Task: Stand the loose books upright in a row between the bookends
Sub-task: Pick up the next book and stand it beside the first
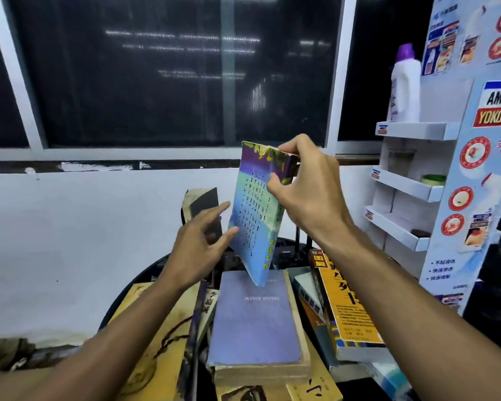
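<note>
My right hand (310, 192) grips the top edge of a blue-green paperback (252, 227), held upright and tilted above the pile. Fingers spread, my left hand (200, 250) is at the book's left edge, its fingertips touching the cover. Behind the left hand a dark book (201, 201) stands upright. Below lie loose books flat on a round black table (145, 273): a thick purple book (255, 322), a yellow-orange book (347, 302) to its right, and tan illustrated books (159, 337) to its left. No bookend can be made out.
A white wall and a dark window are behind the table. At the right stands a white cardboard display rack (411, 186) with small shelves, with a white bottle (405, 85) with a purple cap on top.
</note>
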`<state>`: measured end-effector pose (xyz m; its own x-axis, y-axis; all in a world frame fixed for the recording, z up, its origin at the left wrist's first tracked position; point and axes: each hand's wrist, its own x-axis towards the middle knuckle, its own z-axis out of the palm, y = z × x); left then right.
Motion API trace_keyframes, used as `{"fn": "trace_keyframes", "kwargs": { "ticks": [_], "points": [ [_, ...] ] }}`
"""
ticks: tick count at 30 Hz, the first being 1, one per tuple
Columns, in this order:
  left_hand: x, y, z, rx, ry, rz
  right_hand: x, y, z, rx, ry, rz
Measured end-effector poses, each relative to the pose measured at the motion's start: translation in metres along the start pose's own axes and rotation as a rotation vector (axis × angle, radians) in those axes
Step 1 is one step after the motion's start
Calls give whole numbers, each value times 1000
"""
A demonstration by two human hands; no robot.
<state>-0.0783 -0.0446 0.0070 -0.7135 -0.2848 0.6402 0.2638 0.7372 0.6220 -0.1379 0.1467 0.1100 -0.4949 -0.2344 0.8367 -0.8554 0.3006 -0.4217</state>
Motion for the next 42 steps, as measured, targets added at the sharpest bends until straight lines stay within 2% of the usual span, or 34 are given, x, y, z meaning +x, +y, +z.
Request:
{"fn": "trace_keyframes", "kwargs": {
  "ticks": [5,14,17,27,33,42],
  "points": [
    [23,-43,-31,315,75,-21,14,-1,40,-5,-36,-7],
    [47,-83,-48,434,-80,-148,21,11,108,-37,-116,-9],
    [50,-88,-49,417,-127,-167,15,16,127,-33,-130,2],
    [43,-92,-46,223,-111,-145,-6,35,176,-99,-190,28],
    [37,-94,-41,182,-89,-127,-16,47,192,74,-227,68],
    [37,-95,-33,136,-59,-117,-23,57,201,130,-236,59]
  ]
}}
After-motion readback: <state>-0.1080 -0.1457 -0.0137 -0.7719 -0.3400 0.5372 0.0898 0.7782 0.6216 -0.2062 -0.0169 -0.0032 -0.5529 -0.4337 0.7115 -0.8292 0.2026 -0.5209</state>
